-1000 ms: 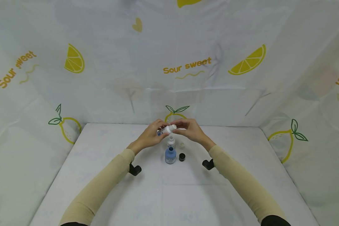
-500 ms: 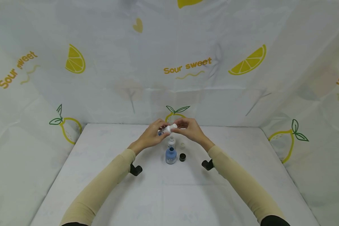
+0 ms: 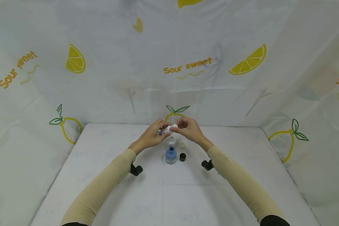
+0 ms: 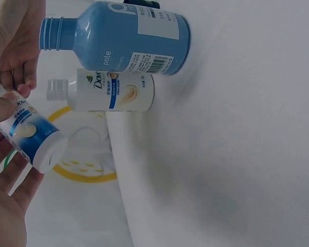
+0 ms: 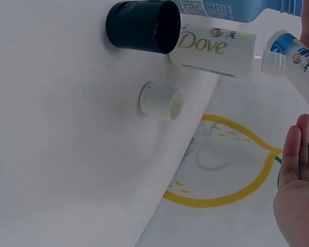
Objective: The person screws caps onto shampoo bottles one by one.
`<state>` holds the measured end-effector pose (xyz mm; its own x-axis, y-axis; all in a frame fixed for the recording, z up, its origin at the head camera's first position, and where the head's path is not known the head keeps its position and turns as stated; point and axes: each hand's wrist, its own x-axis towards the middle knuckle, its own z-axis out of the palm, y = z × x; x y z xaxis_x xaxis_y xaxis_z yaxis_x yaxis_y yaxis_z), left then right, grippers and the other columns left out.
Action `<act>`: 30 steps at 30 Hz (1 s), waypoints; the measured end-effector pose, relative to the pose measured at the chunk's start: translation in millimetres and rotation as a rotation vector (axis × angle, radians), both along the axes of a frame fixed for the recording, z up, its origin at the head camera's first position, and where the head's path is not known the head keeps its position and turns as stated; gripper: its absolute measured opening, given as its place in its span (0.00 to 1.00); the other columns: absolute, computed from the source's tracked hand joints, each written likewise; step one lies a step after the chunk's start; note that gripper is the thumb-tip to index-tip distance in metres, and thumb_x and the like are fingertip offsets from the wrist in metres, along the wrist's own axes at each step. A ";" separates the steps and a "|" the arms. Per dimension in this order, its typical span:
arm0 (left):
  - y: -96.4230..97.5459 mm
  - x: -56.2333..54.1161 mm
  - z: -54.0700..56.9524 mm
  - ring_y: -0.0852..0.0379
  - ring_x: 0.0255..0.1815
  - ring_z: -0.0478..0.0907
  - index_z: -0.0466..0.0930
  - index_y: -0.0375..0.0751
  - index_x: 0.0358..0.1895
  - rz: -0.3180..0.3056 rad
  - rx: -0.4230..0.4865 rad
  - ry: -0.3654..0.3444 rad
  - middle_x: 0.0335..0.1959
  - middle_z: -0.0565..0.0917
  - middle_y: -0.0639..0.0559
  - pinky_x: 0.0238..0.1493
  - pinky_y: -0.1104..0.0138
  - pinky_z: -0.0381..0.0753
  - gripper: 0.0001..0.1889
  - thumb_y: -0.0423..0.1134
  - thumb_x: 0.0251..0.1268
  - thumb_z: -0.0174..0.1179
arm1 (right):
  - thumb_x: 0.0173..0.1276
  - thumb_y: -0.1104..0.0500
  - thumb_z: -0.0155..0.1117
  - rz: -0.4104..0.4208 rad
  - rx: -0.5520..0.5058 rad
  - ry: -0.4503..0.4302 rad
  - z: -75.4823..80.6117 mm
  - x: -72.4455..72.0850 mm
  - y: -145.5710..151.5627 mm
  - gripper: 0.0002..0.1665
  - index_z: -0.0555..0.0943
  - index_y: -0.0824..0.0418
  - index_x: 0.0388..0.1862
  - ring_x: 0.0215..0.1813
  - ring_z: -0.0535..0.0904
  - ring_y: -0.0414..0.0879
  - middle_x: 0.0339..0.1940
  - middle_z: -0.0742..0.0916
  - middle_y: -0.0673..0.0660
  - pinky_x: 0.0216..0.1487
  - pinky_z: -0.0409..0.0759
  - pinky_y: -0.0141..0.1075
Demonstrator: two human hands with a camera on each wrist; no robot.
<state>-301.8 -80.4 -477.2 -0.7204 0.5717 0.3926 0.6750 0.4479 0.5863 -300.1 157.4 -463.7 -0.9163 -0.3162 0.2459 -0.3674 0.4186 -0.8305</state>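
My left hand (image 3: 150,135) grips a small white and blue bottle (image 4: 33,136), held tilted above the table with its base towards the left. At the bottle's upper end, my right hand (image 3: 193,130) pinches the white cap (image 3: 174,126) between thumb and fingers; the thumb covers part of it. Below the hands, a white Dove bottle (image 5: 216,50) stands upright with its threaded neck bare. Just in front of that is a larger blue bottle (image 4: 131,38), also upright and uncapped.
To the right of the standing bottles lie a black cap (image 5: 143,27) and a small white cap (image 5: 159,101) on the white table (image 3: 183,201). Behind the hands, a lemon-printed curtain (image 3: 169,91) hangs at the table's back edge.
My right thumb and fingers have shifted slightly and now cover more of the white cap. The left hand and the standing bottles stay where they were.
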 end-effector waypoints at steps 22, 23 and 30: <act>-0.9 2.4 1.7 0.48 0.54 0.84 0.82 0.32 0.65 0.001 0.009 -0.004 0.55 0.84 0.41 0.63 0.55 0.90 0.21 0.35 0.74 0.71 | 0.70 0.53 0.80 -0.013 0.033 0.006 0.3 0.8 -0.3 0.15 0.85 0.61 0.45 0.47 0.89 0.51 0.42 0.89 0.60 0.55 0.89 0.41; -1.0 2.4 1.8 0.48 0.54 0.84 0.82 0.32 0.65 0.001 0.009 -0.004 0.55 0.84 0.41 0.63 0.55 0.90 0.21 0.35 0.74 0.71 | 0.70 0.54 0.80 -0.008 0.029 0.007 0.4 0.5 0.3 0.16 0.85 0.62 0.46 0.48 0.89 0.52 0.43 0.89 0.60 0.57 0.90 0.42; -2.5 2.2 0.9 0.48 0.54 0.84 0.82 0.32 0.64 -0.006 0.021 -0.011 0.56 0.84 0.40 0.62 0.55 0.91 0.20 0.34 0.74 0.71 | 0.71 0.63 0.78 0.135 -0.067 -0.022 2.3 -0.3 6.7 0.21 0.85 0.66 0.61 0.63 0.88 0.59 0.60 0.89 0.65 0.72 0.86 0.51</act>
<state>-299.6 -82.9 -476.3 -0.7216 0.5675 0.3964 0.6707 0.4315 0.6032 -300.4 164.1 -461.5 -0.8719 -0.4203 0.2512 -0.3983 0.3103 -0.8632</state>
